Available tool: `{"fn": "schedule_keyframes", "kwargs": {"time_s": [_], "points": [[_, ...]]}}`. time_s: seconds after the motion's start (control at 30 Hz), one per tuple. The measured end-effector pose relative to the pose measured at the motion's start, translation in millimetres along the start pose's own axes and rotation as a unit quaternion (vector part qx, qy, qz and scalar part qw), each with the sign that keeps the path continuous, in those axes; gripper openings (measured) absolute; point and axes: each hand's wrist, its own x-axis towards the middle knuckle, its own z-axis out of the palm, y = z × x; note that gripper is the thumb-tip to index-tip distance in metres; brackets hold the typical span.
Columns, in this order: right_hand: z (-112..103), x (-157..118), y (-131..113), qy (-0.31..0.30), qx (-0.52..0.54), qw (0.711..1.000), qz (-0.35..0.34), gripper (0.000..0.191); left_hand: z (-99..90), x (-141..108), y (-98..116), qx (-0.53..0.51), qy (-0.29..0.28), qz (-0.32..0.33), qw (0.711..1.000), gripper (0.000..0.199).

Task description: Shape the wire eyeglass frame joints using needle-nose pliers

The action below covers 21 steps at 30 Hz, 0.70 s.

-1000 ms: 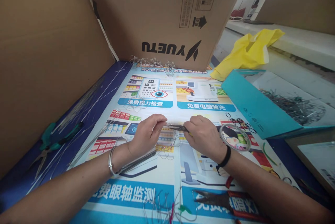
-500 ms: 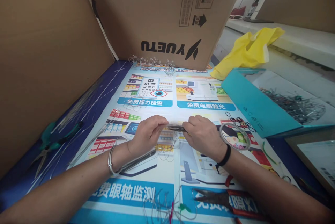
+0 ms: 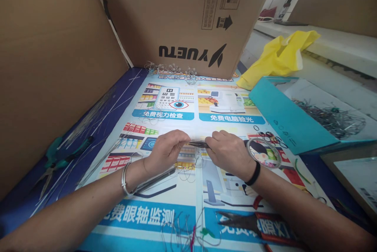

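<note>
My right hand is closed round a pair of dark needle-nose pliers, whose jaws point left. The tips of the jaws meet the fingertips of my left hand, which is closed in a pinch. Whatever sits between those fingertips is too small to make out. Thin wire loops show just below and between both hands. Under my left wrist lies a dark slim rod-like tool, partly covered.
Red-handled pliers and bent wires lie in front. Teal-handled pliers and straight wires rest at left. A blue box with metal pieces, a tape roll and black rings are right. A cardboard box stands behind.
</note>
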Motion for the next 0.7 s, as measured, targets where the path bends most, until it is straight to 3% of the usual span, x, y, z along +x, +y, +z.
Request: {"fn": "schedule_keyframes", "kwargs": {"time_s": [0.7], "points": [[4.1, 0.3, 4.9, 0.004, 0.008, 1.000, -0.021, 0.014, -3.3, 3.5, -3.6, -0.045, -0.046, -0.014, 0.998, 0.013]]}}
